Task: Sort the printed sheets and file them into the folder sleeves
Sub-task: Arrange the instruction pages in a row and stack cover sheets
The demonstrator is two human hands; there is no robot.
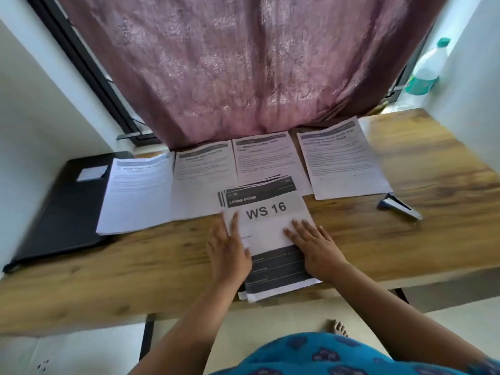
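The person stands at a long wooden table (405,239) with both hands flat and apart on a loose stack of white printed sheets (270,239), whose top page reads "WS 16" under a dark "LIVING ROOM" band. The left hand (230,253) lies on the stack's left edge and the right hand (313,247) on its right side; neither is closed around anything, the fingers spread and pressing down.

Taking that stack as the landmark, four sorted groups of white text pages lie beyond it in a row: one far left (138,190), one just left (203,180), one directly behind and partly under the stack's top edge (262,155), and one behind to the right (343,158). The black rectangular plastic folder (65,209) lies closed well to the left, with the far-left pages overlapping its edge. A small dark stapler (400,209) sits to the right.

The risks lie mostly in the stack itself. Its lower edge overhangs the table's near side, so lifting one hand could let sheets slide off. The pages are already fanned at the top-left corner, and a sideways push would probably skew them further or drag two at once. The stack also overlaps the middle group, so sliding it could disturb that sorting. The headings on the far pages are too blurred to read, so whether the groups are correctly sorted cannot be told.
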